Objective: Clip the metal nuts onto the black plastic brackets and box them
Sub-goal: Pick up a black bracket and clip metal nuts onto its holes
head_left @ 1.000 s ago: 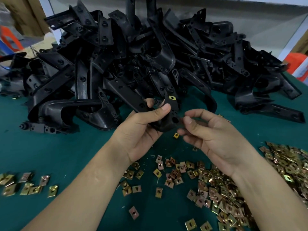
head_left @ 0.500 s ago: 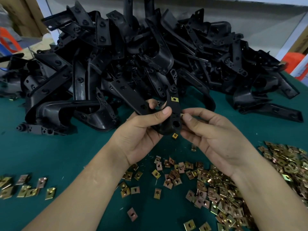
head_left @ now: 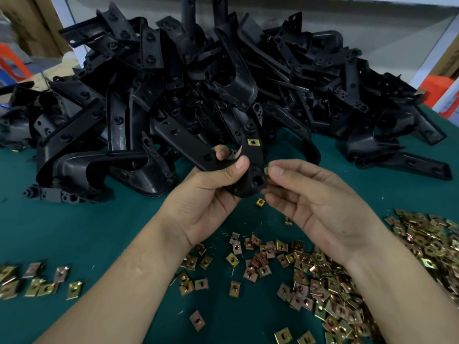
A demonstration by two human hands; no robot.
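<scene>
My left hand (head_left: 210,194) grips a black plastic bracket (head_left: 253,167) above the green table, thumb across its front. One brass-coloured metal nut (head_left: 253,142) is clipped on the bracket's upper arm. My right hand (head_left: 315,204) pinches a small metal nut (head_left: 266,170) between thumb and forefinger, right at the bracket's right edge beside a round hole. Most of that nut is hidden by my fingertips. Another loose nut (head_left: 260,202) lies on the cloth just below the bracket.
A big heap of black brackets (head_left: 198,83) fills the far half of the green table (head_left: 74,232). Loose nuts lie scattered near me (head_left: 298,269), piled at the right (head_left: 427,239), and in a small group at the left (head_left: 37,281). No box shows.
My right hand has closed in from slightly apart, bringing the pinched nut against the bracket's right edge. My left hand has raised the bracket a little.
</scene>
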